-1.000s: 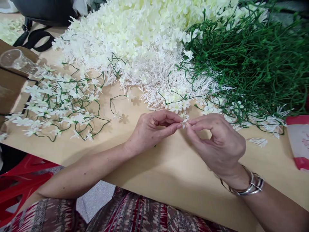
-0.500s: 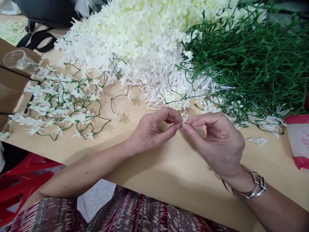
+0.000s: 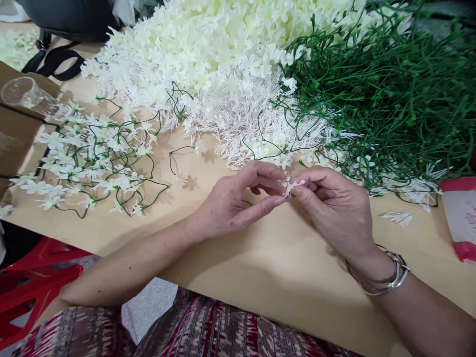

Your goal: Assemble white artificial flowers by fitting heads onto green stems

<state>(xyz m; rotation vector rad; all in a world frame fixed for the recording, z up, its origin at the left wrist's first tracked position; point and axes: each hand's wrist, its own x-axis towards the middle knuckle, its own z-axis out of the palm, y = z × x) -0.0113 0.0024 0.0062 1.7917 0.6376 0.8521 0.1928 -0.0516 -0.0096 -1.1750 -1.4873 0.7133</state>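
A small white artificial flower [image 3: 293, 185] sits between my two hands above the table. My right hand [image 3: 334, 210] pinches it by the petals with thumb and forefinger. My left hand [image 3: 247, 198] is curled just beside it, thumb and fingers closing at the flower's base. A short bit of green plastic stem [image 3: 246, 202] shows inside the left hand's curl; the rest is hidden by the fingers. Beyond the hands lie loose white blossoms and white stamens [image 3: 241, 119] in a heap. A bracelet is on my right wrist.
A big heap of cream petals [image 3: 208, 44] fills the back. Green stems [image 3: 401, 94] are piled at right. Flowered stems [image 3: 100, 158] lie at left beside a clear plastic cup [image 3: 31, 96] and cardboard box [image 3: 17, 124]. A red-and-white packet [image 3: 461, 218] rests at the right edge.
My fingertips have moved slightly apart from their tight pinch together. The white flower now shows turned sideways in my right fingers, and the right hand has rotated a little.
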